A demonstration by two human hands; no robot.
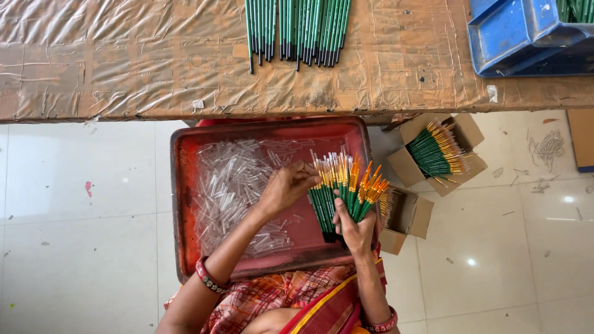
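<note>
My right hand (355,230) grips a fanned bunch of green-handled paint brushes (341,192) with gold ferrules and orange tips, held upright over a red tray. My left hand (286,187) reaches to the bunch's top left, fingertips pinched at one brush tip; what lies between those fingers is too small to make out. The red tray (179,204) rests on my lap and holds a heap of clear plastic tubes (232,185).
A table covered in brown taped paper (124,55) bears rows of green brushes (297,31) and a blue bin (520,37) at the top right. An open cardboard box of brushes (436,151) and a second box (408,216) stand on the white tiled floor.
</note>
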